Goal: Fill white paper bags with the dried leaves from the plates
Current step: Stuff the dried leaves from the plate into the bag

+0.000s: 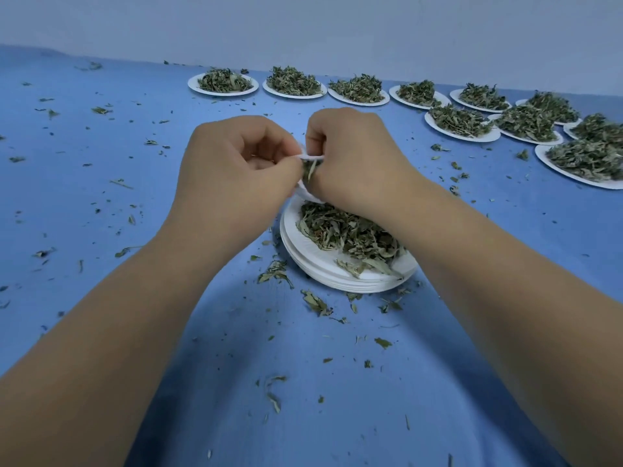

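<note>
Surface: table [101,183] under a blue cloth fills most of the view; a pale wall [303,25] runs behind its far edge.

Both bare forearms reach in from the near corners and meet over the middle of the table.

Far side, centre to right: filled plates [223,92], white, each heaped with dried leaves. They sit in a row near the wall and bunch closer together, some overlapping, toward the right edge.

Centre, under the right wrist: stack of plates [337,279], white. The top plate carries a loose pile of dried leaves [344,230], partly hidden by the right forearm.

Left hand [232,173]: fingers curled, pinching the left edge of the bag's mouth.

Right hand [357,160]: fingers curled tight at the right edge of the mouth. Whether it also holds leaves cannot be told.

White paper bag [308,193]: held in the air between the two hands, just above the far rim of the stack. Only its rim and a strip of its lower side show. A few leaves are visible in its mouth.

Leaf crumbs [274,273]: scattered across the cloth, thickest around the stack.
</note>
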A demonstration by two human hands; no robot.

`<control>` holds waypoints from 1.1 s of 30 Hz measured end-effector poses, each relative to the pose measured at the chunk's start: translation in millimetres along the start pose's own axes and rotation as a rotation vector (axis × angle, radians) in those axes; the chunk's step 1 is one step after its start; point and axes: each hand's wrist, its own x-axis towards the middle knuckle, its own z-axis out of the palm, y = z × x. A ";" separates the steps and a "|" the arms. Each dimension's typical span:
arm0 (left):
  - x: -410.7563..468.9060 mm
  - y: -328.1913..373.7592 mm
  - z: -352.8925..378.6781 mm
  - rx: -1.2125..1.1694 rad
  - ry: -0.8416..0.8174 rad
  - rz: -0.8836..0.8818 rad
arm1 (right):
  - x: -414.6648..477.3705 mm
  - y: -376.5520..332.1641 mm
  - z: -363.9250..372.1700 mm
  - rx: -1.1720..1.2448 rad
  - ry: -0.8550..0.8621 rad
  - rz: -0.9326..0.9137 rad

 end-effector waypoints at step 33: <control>26.7 -42.7 -21.7 0.638 -0.572 -0.016 | -44.9 54.5 -21.4 0.153 -0.200 -0.205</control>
